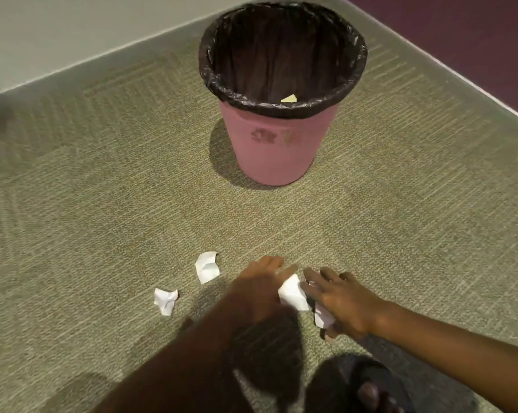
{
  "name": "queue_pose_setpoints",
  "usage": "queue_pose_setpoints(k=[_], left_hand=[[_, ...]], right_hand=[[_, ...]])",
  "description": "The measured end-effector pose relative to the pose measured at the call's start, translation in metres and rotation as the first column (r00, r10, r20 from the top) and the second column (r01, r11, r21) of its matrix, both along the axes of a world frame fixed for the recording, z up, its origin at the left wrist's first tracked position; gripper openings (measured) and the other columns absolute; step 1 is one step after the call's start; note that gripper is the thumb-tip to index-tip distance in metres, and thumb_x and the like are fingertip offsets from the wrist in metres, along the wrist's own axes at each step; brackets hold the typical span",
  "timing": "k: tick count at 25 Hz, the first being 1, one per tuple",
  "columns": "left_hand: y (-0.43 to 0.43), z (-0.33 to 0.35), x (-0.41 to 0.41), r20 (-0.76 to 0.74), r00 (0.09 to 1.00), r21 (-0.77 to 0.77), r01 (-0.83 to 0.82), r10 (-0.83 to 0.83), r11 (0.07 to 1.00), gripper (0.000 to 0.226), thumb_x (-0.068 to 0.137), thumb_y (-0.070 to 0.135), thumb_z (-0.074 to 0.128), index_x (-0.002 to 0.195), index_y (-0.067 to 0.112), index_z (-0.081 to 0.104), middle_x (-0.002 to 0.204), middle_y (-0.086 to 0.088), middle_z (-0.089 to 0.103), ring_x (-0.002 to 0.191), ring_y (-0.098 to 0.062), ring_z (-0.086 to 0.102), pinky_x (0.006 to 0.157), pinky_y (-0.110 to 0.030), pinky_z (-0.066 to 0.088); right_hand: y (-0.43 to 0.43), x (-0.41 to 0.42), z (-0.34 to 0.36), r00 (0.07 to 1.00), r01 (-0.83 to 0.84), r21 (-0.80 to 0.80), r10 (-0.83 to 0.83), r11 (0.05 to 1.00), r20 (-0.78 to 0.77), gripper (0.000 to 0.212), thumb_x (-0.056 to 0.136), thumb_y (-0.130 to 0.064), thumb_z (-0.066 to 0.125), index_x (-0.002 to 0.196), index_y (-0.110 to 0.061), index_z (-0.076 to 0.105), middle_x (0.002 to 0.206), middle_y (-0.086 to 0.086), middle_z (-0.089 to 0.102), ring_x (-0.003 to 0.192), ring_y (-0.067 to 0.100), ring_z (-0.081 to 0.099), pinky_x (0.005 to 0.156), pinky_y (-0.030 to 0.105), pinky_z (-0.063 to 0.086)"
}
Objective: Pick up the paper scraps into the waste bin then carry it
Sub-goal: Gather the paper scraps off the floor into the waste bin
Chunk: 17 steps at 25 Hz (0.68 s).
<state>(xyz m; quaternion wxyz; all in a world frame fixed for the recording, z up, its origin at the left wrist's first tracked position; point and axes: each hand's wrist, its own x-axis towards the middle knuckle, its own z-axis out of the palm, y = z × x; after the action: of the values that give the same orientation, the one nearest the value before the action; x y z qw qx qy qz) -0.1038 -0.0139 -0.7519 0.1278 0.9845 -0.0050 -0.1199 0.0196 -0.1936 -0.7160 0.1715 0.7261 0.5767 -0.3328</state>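
Green carpet (102, 204) by a pink waste bin (277, 150): left hand (260, 289) and right hand (345, 305) close fingers on white scraps (293, 293) (gathering step); two loose scraps (207, 266) likely come next.

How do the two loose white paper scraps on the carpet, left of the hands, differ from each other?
The white paper scrap nearer the pink waste bin is larger and more opened out; the crumpled white paper scrap farther left is smaller and more tightly wadded. The nearer one lies close to the left hand; the other lies farther off. Both are white, creased and lying untouched on the green carpet.
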Motion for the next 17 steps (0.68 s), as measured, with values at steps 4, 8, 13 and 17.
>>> queue_pose_setpoints(k=[4, 8, 13, 17], left_hand=[[-0.021, -0.030, -0.013, 0.047, 0.996, 0.162, 0.068, -0.077, 0.984, 0.059, 0.073, 0.058, 0.034, 0.121, 0.025, 0.045, 0.118, -0.014, 0.067, 0.106, -0.028, 0.052, 0.071, -0.031, 0.055], [-0.031, -0.024, -0.009, 0.090, 0.989, 0.118, 0.106, -0.117, 0.987, 0.035, 0.073, 0.035, 0.038, 0.094, 0.025, 0.064, 0.101, -0.006, 0.067, 0.081, -0.022, 0.064, 0.052, -0.025, 0.050], [-0.029, -0.015, -0.010, 0.014, 0.985, 0.170, 0.167, -0.171, 0.971, 0.009, 0.073, 0.024, 0.061, 0.077, 0.018, 0.067, 0.091, -0.005, 0.064, 0.077, -0.020, 0.062, 0.042, -0.025, 0.045], [-0.042, -0.025, -0.018, -0.003, 0.980, 0.287, 0.192, -0.200, 0.938, 0.028, 0.076, 0.008, 0.038, 0.063, 0.012, 0.063, 0.073, -0.007, 0.062, 0.061, -0.020, 0.062, 0.038, -0.023, 0.042]], right_hand=[[-0.021, -0.014, -0.027, 0.993, 0.037, 0.284, -0.067, 0.958, 0.098, 0.060, 0.089, -0.025, 0.059, 0.144, -0.017, 0.034, 0.156, 0.010, 0.026, 0.129, 0.035, 0.041, 0.084, 0.047, 0.052], [-0.027, -0.018, -0.033, 0.996, -0.007, 0.396, -0.027, 0.918, 0.081, 0.031, 0.077, -0.019, 0.068, 0.107, -0.015, 0.061, 0.125, 0.006, 0.054, 0.097, 0.024, 0.056, 0.054, 0.035, 0.055], [-0.024, -0.022, -0.027, 0.996, -0.044, 0.386, 0.013, 0.921, 0.084, 0.024, 0.070, -0.014, 0.074, 0.093, -0.013, 0.067, 0.108, 0.007, 0.064, 0.086, 0.023, 0.063, 0.051, 0.034, 0.055], [-0.013, -0.015, -0.027, 0.993, 0.110, 0.214, -0.097, 0.971, -0.072, 0.031, 0.096, -0.009, 0.050, 0.124, -0.008, 0.062, 0.126, 0.013, 0.059, 0.112, 0.031, 0.058, 0.088, 0.039, 0.049]])
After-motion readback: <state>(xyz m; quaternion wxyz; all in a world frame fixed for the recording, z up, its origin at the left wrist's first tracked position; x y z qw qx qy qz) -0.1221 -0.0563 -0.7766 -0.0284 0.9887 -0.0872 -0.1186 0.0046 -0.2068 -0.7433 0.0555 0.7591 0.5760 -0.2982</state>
